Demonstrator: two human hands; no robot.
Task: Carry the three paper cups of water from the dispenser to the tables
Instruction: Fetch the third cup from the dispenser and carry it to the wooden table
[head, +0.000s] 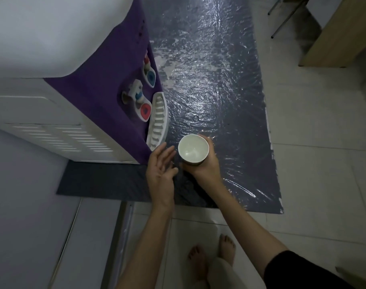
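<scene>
A white paper cup (193, 148) is held upright in my right hand (205, 166), which wraps its side from the right and below; I look straight down into it and cannot tell its water level. My left hand (160, 166) hovers just left of the cup, palm up, fingers spread, holding nothing. The white and purple water dispenser (98, 94) stands to the left, with a red tap (145, 111), a blue tap (150, 76) and a white drip tray (158, 119) just beyond my left hand. No other cups are in view.
A shiny dark plastic mat (215, 80) covers the floor in front of the dispenser. Pale floor tiles (315, 163) lie to the right. A wooden table edge (340, 34) and metal chair legs (282, 21) are at the top right. My bare feet (211, 259) stand below.
</scene>
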